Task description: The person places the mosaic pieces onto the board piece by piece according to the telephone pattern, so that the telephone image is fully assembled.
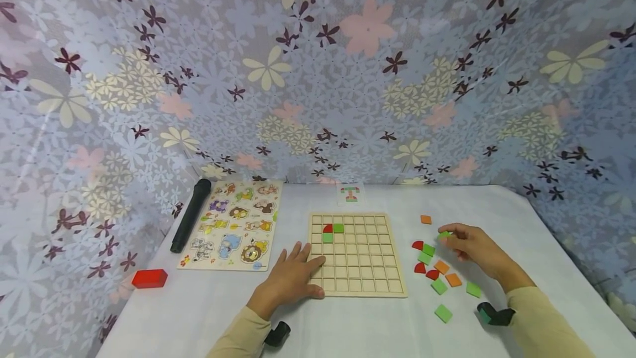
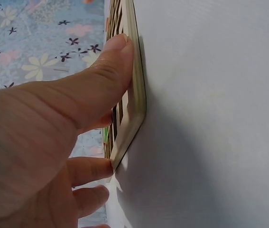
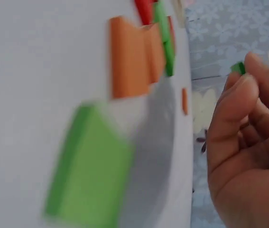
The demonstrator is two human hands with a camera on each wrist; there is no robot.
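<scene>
A wooden grid board (image 1: 356, 286) lies mid-table, with a red quarter-circle tile (image 1: 328, 228) and two green square tiles (image 1: 338, 228) set in its upper left cells. My left hand (image 1: 293, 276) rests on the board's left side, fingers spread and straight; in the left wrist view its thumb (image 2: 117, 52) lies along the edge. Over the loose pieces at the right, my right hand (image 1: 469, 245) pinches a small green tile (image 3: 238, 68) between thumb and fingertips. Below it are loose green tiles (image 1: 439, 287), orange square tiles (image 1: 453, 280) and red quarter-circle tiles (image 1: 419, 268).
Behind the board stands a small pattern card (image 1: 351, 194). An animal puzzle board (image 1: 233, 225) lies at the left, beside a black cylinder (image 1: 191, 215). Near the left edge sits a red block (image 1: 149, 278). A floral cloth (image 1: 318, 70) hangs behind the white table.
</scene>
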